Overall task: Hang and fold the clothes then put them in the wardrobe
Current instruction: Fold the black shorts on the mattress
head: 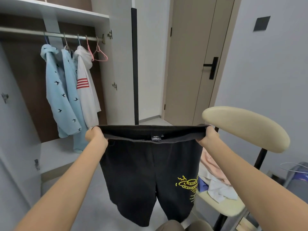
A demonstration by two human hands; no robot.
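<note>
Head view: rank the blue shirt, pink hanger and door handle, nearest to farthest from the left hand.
1. Blue shirt, hanging just left of the left hand.
2. Pink hanger, above on the rail.
3. Door handle, far right, across the room.

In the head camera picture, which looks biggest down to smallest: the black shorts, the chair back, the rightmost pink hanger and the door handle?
1. black shorts, though nearest the camera
2. chair back
3. rightmost pink hanger and door handle: look about alike, not ranked
</note>
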